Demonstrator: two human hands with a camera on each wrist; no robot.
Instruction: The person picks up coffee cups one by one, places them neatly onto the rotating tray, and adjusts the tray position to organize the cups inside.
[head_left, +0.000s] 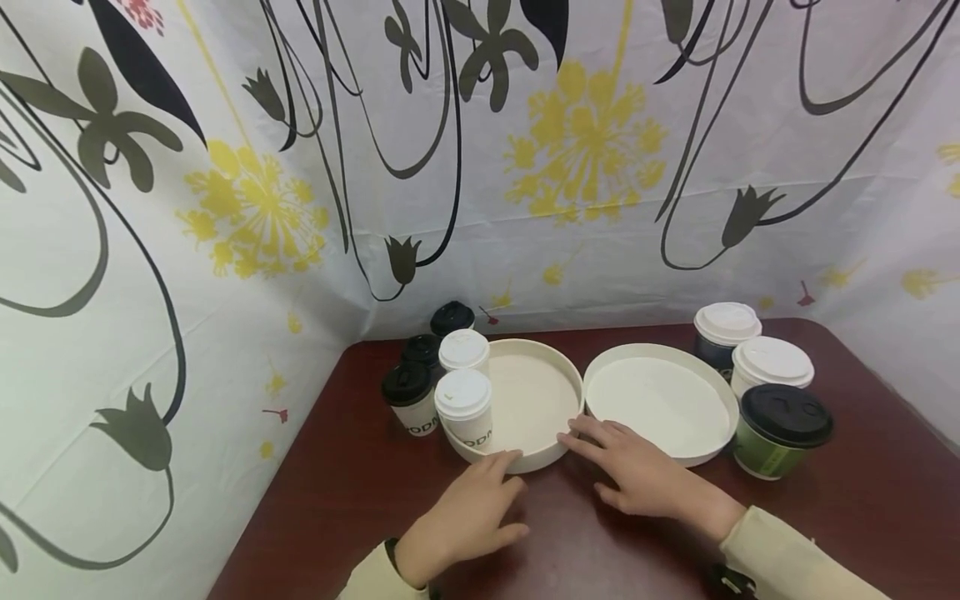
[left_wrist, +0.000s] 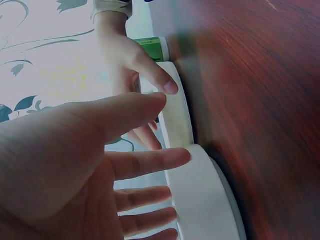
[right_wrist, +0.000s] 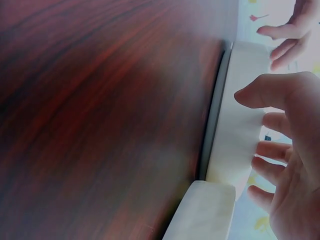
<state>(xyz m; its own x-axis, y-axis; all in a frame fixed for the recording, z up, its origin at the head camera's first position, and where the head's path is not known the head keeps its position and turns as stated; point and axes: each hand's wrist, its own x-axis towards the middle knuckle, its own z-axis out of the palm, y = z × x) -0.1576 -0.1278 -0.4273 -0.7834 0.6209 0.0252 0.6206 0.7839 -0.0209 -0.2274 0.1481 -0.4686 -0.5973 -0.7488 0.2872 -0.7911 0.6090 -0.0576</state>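
Note:
Two round shallow trays sit side by side on the table. The left tray is cream and holds two paper cups with white lids, a front one and a rear one. The right tray is whiter, its inside bare. My left hand has its fingers extended, fingertips right at the left tray's front wall, also seen in the left wrist view. Over the junction of the trays reaches my right hand, fingers loosely spread, with the tips by the left tray's right rim. Neither hand grips anything.
Left of the trays stand several black-lidded cups on the dark red table. Beside the right tray are a green cup with a black lid, a white cup and a dark cup with a white lid. Patterned cloth hangs behind.

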